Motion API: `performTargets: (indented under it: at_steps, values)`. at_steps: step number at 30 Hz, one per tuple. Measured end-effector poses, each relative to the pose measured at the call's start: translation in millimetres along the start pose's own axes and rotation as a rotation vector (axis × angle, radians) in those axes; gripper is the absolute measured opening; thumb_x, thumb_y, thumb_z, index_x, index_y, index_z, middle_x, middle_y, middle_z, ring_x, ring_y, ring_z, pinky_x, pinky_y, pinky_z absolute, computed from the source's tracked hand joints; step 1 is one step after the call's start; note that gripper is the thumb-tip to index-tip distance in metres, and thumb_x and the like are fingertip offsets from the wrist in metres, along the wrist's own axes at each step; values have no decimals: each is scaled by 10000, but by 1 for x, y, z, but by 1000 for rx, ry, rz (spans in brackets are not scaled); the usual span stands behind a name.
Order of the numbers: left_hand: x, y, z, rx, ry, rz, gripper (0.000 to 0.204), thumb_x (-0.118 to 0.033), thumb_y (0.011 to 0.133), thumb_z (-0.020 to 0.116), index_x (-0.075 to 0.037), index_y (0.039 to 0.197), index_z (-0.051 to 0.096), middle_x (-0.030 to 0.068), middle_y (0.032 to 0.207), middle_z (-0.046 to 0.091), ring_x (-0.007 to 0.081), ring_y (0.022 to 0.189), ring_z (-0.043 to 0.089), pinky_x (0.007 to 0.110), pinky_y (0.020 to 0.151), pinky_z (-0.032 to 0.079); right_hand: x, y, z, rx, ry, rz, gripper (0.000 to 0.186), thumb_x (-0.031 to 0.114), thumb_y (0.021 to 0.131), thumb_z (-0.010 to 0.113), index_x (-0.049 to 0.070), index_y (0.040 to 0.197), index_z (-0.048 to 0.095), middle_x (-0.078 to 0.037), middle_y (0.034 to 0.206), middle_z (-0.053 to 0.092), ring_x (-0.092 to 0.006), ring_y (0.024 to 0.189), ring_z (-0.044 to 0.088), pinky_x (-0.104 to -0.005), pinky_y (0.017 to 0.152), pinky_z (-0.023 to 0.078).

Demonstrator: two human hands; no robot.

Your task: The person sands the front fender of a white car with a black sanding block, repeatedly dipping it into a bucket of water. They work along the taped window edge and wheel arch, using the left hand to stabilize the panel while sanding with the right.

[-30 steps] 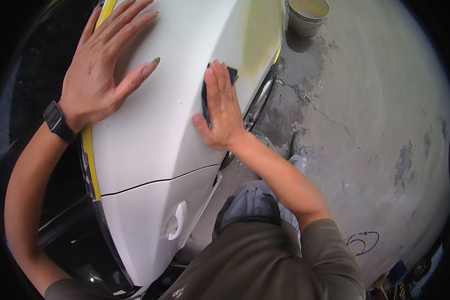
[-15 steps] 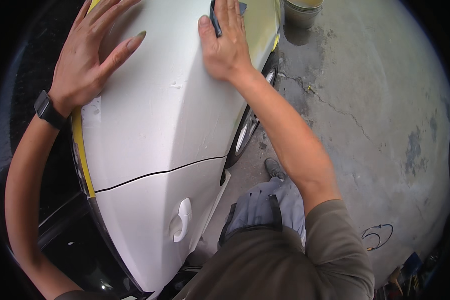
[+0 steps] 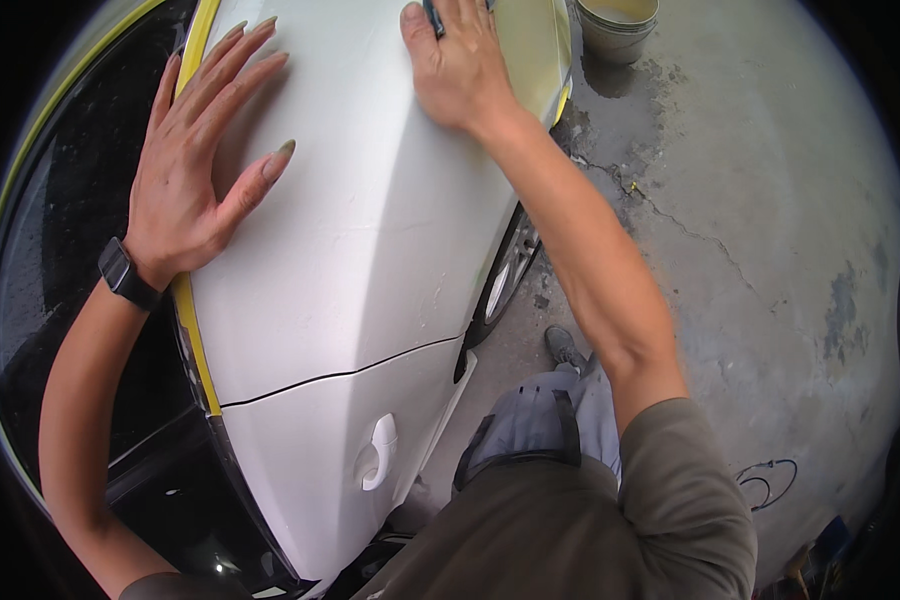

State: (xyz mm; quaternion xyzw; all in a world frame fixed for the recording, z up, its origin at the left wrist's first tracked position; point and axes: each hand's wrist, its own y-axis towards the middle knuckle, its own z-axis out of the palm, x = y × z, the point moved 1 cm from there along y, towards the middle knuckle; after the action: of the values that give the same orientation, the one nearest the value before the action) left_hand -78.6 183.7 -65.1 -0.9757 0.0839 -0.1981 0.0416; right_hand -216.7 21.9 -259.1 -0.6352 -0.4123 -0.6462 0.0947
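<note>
A white car body panel (image 3: 310, 250) stretches away in front of me, with wet spots on its surface. My right hand (image 3: 458, 75) presses flat on its far part, closed over a dark sheet that looks like sandpaper (image 3: 434, 18); most of the sheet is hidden under the palm and fingers. Farther left, my left hand (image 3: 185, 185) is open, fingers spread, by the panel's window-side edge. It holds nothing. A black watch (image 3: 127, 272) is on that wrist. Yellow masking tape (image 3: 199, 345) runs along the edge beneath the left wrist.
A dark car window (image 3: 80, 180) lies to the left. Nearer me is a white door handle (image 3: 380, 455). Right of the car are a wheel (image 3: 513, 268), a bucket (image 3: 618, 38) and a cracked concrete floor (image 3: 750, 200). A thin hose or cable (image 3: 770, 487) lies lower right.
My right hand has slid farther away along the panel with the sheet. My left hand has come slightly nearer me, its fingers now fully visible. The whole view has shifted a little.
</note>
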Motion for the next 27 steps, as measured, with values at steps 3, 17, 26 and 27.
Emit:
performTargets:
  at_steps: [3,17,26,27]
  values:
    - [-1,4,-5,32,7,1,717,-569,922,561,-206,1540,549,90,1650,452,300,1567,345,601,1310,116,56,-125,58,71,-78,-74,754,443,1040,523,37,1638,306,-175,1701,296,-438,1582,211,-554,1284,177]
    - [-12,14,-23,195,-52,-95,793,-585,873,586,-126,1518,567,159,1626,470,374,1562,344,648,1289,79,7,-94,46,-87,2,-68,781,427,1075,428,32,1683,139,-237,1736,152,-449,1601,156,-558,1295,126]
    - [-12,18,-27,261,-107,-116,756,-567,893,557,-45,1436,631,207,1564,528,413,1523,403,699,1258,74,-76,121,-24,-256,-30,95,747,407,1095,415,5,1671,163,-223,1737,180,-397,1616,145,-505,1301,133]
    - [-12,18,-28,276,-111,-121,756,-568,893,554,-46,1434,633,208,1560,532,414,1522,405,703,1256,75,-77,115,-21,-224,-26,98,758,404,1089,423,2,1672,152,-223,1739,169,-398,1616,141,-524,1299,139]
